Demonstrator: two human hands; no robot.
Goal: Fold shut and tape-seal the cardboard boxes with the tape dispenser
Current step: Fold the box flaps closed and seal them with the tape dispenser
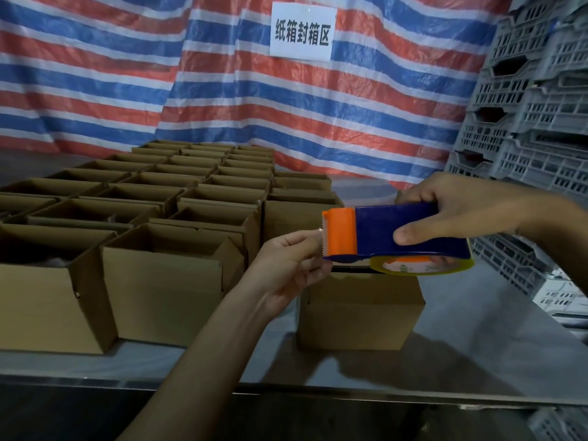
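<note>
**A:** What do we see at the centre of the frame?

**B:** We see a blue tape dispenser (394,233) with an orange front, held in the air at centre right, just above a closed cardboard box (359,310). That box stands alone on the grey bench (477,351), right of centre.

**A:** How do the hands sit?

**B:** The right hand (455,211) comes in from the right edge and grips the blue body, fingers over the top, thumb pressed on the near side. The left hand (286,265) rises from the bottom centre. Its fingers are curled, and thumb and forefinger pinch at the toothed edge of the orange front. Whether clear tape lies between them, we cannot tell.

**A:** And the tape itself?

**B:** A yellowish tape roll (423,267) shows under the dispenser.

**A:** What fills the left side?

**B:** We see rows of open boxes (165,281), flaps up, running from lower left back toward the middle.

**A:** Behind them?

**B:** A red, white and blue striped tarp (127,74) fills the top, with a white sign (302,31) at upper centre. Grey plastic crates (534,106) are stacked at the right edge.
</note>
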